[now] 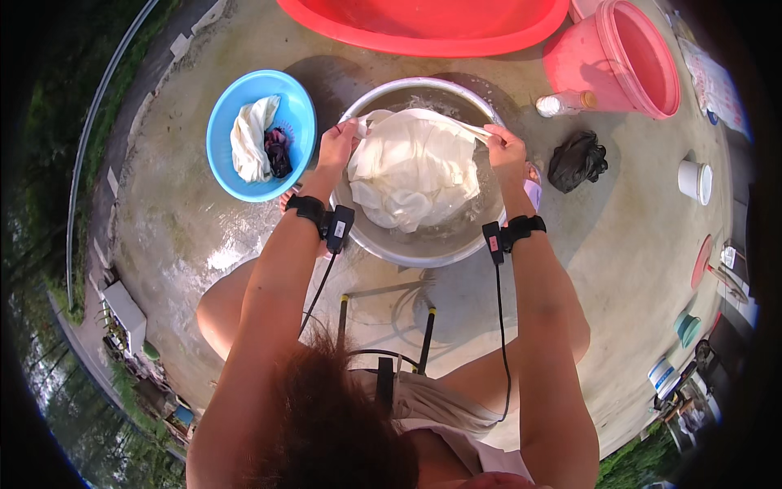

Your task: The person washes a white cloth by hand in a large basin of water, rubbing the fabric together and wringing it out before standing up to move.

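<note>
A wet cream-coloured cloth garment [415, 165] is spread in a round metal basin [421, 260] of water. My left hand [339, 143] pinches one end of its upper edge at the basin's left rim. At the right rim my right hand [506, 147] grips the other end, so the edge is stretched between both hands. The lower part of the cloth lies bunched in the water. Just left of my left hand stands a light-blue plastic basin [220, 137], holding a twisted white cloth [253, 137] and a dark purple cloth [278, 153].
A large red tub [421, 46] stands beyond the metal basin. To the right are a pink bucket [574, 61] on its side, a clear bottle [565, 102], a black plastic bag [577, 160] and a white tub [693, 180]. The concrete ground [183, 226] is wet at left.
</note>
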Motion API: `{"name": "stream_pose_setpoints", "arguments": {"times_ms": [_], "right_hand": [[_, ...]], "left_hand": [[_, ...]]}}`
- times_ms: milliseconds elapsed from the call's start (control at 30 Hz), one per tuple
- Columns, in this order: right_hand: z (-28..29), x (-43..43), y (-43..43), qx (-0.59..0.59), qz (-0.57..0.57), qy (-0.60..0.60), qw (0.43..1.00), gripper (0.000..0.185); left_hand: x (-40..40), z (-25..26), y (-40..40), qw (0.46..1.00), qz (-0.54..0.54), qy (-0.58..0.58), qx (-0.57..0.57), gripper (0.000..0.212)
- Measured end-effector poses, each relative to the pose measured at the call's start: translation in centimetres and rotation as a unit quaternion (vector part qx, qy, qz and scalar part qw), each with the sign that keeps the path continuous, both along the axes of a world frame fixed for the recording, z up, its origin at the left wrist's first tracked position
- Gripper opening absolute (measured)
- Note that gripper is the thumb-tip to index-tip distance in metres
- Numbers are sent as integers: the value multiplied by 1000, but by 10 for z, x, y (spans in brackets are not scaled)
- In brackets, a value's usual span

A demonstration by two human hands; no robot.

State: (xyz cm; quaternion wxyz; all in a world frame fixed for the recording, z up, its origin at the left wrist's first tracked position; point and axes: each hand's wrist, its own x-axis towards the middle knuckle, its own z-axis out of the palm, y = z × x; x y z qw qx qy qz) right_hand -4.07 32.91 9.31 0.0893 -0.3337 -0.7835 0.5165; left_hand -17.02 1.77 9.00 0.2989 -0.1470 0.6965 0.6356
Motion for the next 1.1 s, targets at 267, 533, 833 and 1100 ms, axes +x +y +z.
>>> {"name": "stream_pose_setpoints", "arguments": {"times_ms": [267, 533, 833, 1100], "right_hand": [[-36, 121, -65, -19, 472, -522, 710, 28], [-10, -11, -11, -16, 5, 38, 999, 25], [-5, 120, -51, -86, 421, -610, 666, 20], [-13, -4, 3, -74, 19, 58, 995, 34]], "left_hand": [[145, -53, -100, 752, -617, -80, -218, 30], [-4, 6, -3, 986, -45, 154, -55, 36], [155, -8, -55, 755, -588, -234, -170, 34], [3, 35, 5, 996, 21, 87, 22, 33]]}}
